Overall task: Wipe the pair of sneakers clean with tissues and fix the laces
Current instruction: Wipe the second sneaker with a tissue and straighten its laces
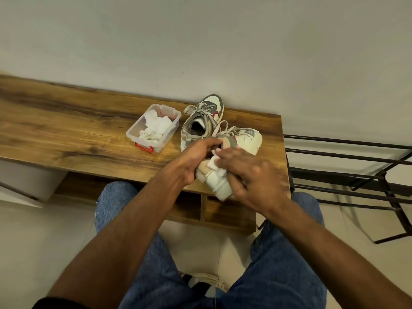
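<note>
The left hand (196, 157) grips the near sneaker (231, 157) at the table's (66, 130) front edge. The right hand (252, 175) pinches a tissue (215, 162) against it. The other sneaker (202, 121) sits at 11 o'clock, touching it. A tissue box (153, 128) stands at 9 o'clock.

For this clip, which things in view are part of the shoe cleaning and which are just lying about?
Part of the job:
near sneaker, held by the left hand
tissue, pressed on it by the right hand
far sneaker
plastic box of tissues

Just there:
wooden bench
black metal rack
</note>
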